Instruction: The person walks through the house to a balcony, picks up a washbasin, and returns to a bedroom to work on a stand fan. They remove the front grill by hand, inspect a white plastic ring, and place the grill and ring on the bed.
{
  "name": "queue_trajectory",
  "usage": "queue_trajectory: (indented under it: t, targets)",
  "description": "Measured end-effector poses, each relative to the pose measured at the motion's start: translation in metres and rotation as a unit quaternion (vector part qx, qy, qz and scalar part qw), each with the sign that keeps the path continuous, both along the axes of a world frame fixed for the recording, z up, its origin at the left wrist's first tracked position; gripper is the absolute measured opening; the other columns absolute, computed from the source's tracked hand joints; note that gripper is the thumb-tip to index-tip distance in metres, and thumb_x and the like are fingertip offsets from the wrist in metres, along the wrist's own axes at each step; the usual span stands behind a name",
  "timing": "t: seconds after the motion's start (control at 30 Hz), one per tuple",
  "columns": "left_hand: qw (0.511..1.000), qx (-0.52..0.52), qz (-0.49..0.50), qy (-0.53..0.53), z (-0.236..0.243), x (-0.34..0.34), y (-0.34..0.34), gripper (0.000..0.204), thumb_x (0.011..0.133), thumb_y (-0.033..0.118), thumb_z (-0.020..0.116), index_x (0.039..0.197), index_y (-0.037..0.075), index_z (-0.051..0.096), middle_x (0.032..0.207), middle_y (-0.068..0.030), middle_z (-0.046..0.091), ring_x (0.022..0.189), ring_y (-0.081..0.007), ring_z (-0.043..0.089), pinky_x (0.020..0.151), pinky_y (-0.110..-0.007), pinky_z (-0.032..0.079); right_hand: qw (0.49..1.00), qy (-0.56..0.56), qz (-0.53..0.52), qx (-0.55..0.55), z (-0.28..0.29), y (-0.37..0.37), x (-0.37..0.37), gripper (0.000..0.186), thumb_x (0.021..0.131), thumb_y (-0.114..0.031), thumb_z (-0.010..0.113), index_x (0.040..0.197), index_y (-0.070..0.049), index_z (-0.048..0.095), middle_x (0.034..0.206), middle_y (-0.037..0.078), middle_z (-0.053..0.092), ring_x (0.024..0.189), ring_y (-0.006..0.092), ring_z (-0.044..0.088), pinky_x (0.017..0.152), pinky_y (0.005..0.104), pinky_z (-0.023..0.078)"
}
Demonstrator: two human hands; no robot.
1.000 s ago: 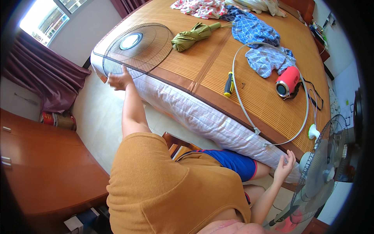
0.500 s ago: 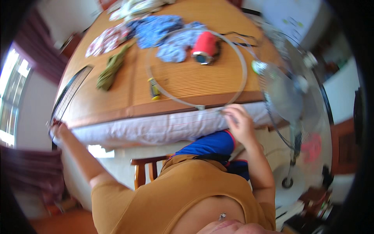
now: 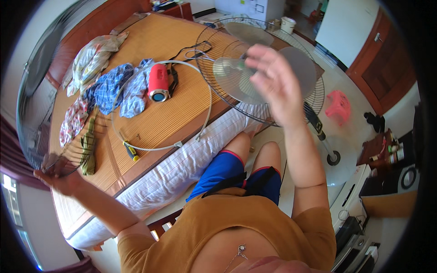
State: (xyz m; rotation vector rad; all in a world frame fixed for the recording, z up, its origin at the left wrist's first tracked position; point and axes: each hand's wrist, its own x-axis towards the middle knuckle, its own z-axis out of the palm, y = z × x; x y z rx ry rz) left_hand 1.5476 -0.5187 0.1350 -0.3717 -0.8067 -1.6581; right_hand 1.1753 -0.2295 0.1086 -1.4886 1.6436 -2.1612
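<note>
At the far left, my left hand (image 3: 61, 179) grips the lower rim of a round fan grille (image 3: 27, 100). This dark wire guard stands up on edge, with clothes showing through its wires. My right hand (image 3: 275, 82) is raised with its fingers apart, holding nothing. It hides part of the fan's translucent blades (image 3: 293, 68), which sit in a dark wire back grille (image 3: 321, 98). Whether my fingertips touch the blades or hub, I cannot tell. Between my hands, a pale ring (image 3: 210, 102) lies on the bed mat, apart from both.
A red cylindrical speaker (image 3: 158, 82), crumpled clothes (image 3: 109, 86), an olive folded bundle (image 3: 88, 148) and a yellow-and-black screwdriver (image 3: 131, 152) lie on the bed mat (image 3: 168, 129). The fan's wheeled stand (image 3: 333, 157) and a pink bag (image 3: 337, 107) are on the floor at right.
The view has swung right. My right hand has left the ring's edge and risen in front of the fan. My left hand has lifted the loose grille and turned its face more toward me.
</note>
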Motion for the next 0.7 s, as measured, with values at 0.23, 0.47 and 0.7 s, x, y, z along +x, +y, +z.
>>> queue_trajectory:
  t: [0.23, 0.47, 0.7]
  targets:
    - [0.934, 0.048, -0.351, -0.055, -0.015, -0.253, 0.08, 0.019, 0.081, 0.027, 0.059, 0.077, 0.01, 0.053, 0.064, 0.0025, 0.042, 0.051, -0.0053, 0.034, 0.037, -0.015, 0.026, 0.951, -0.267, -0.105, -0.118, 0.04, 0.09, -0.088, 0.083, 0.082, -0.055, 0.039, 0.13, 0.008, 0.013, 0.122, 0.024, 0.035, 0.103, 0.0314, 0.047, 0.084, 0.045, 0.041]
    - [0.912, -0.072, -0.251, -0.315, -0.042, -0.345, 0.087, 0.031, 0.087, 0.036, 0.048, 0.072, 0.01, 0.042, 0.054, 0.0022, 0.035, 0.044, -0.0077, 0.032, 0.039, -0.02, 0.027, 0.885, -0.322, -0.332, -0.056, -0.027, 0.159, -0.141, 0.024, 0.076, -0.03, 0.064, 0.078, -0.008, 0.057, 0.071, -0.001, 0.054, 0.067, 0.0084, 0.05, 0.062, 0.0248, 0.042]
    - [0.75, -0.365, 0.103, -0.542, -0.044, -0.35, 0.067, 0.052, 0.082, 0.051, 0.048, 0.069, 0.001, 0.051, 0.054, 0.0, 0.041, 0.048, -0.0087, 0.038, 0.044, -0.024, 0.03, 0.898, -0.289, -0.307, -0.128, -0.101, 0.156, -0.173, 0.026, 0.081, -0.024, 0.059, 0.093, 0.0, 0.058, 0.089, 0.006, 0.06, 0.075, 0.0134, 0.057, 0.068, 0.025, 0.046]
